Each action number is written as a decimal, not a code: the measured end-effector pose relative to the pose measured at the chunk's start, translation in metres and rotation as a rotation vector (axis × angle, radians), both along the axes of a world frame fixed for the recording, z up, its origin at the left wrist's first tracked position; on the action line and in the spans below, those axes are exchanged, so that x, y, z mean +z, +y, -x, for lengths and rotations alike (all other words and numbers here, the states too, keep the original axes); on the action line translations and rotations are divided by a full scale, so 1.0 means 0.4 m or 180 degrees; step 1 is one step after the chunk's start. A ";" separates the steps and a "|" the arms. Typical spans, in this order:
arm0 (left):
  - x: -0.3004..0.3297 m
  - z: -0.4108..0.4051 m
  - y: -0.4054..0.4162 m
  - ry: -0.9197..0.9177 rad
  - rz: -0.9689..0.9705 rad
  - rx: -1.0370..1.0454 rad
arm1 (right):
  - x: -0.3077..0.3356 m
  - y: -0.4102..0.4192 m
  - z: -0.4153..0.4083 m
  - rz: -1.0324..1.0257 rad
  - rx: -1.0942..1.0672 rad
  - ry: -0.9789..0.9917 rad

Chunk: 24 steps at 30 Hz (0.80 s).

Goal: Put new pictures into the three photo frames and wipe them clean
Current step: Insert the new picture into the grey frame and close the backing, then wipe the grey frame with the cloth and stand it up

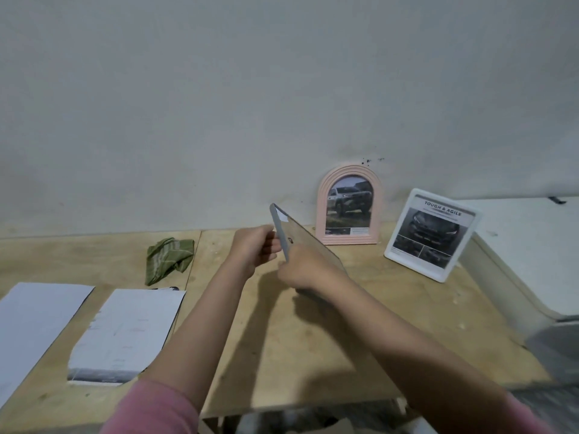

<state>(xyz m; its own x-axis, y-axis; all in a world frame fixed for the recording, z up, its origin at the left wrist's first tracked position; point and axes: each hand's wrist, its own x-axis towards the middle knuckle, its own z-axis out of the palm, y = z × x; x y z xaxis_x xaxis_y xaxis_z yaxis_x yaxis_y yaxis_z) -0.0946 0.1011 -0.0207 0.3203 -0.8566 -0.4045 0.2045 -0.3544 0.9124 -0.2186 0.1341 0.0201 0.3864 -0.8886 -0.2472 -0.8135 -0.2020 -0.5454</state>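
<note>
A wooden table (pixel 313 339) is set against a pale wall (pixel 250 89). At its back a pink arched frame (pixel 349 205) is propped upright against the wall, with a picture of a truck inside; just to its right a white frame (pixel 432 234) is leaned back on its stand, well apart from the hands. A crumpled green cloth (pixel 169 260) is seen left of centre, and nearer the front left two sheets (pixel 125 333) of paper are laid flat, one with a curved piece cut away. A white ledge (pixel 517 245) is seen along the table's right side.

A grey frame (pixel 283 228) is held above the table between both hands, tilted and almost edge-on — its back panel is turned to the right. The left hand (pixel 255 247) is curled on the frame's near edge, fingers pinched against it. The right hand (pixel 305 270) is closed over the lower part of the back panel; its fingertips are hidden, so how they lie cannot be told.

On the white frame's picture "TOUGH & AGILE" can be read — the smaller print is too blurred.
</note>
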 end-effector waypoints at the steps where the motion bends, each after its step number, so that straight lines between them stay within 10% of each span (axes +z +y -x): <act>1: 0.003 0.010 -0.005 0.0045 0.0039 -0.0066 | 0.026 -0.003 0.007 0.0038 0.0136 0.0094; 9: -0.063 0.047 -0.031 0.0059 -0.0201 -0.0170 | 0.102 -0.086 0.080 0.0425 -0.0346 0.0509; 24: -0.203 -0.031 0.054 0.0537 -0.0497 0.0121 | -0.023 -0.238 0.349 -0.0663 -0.1478 -0.2154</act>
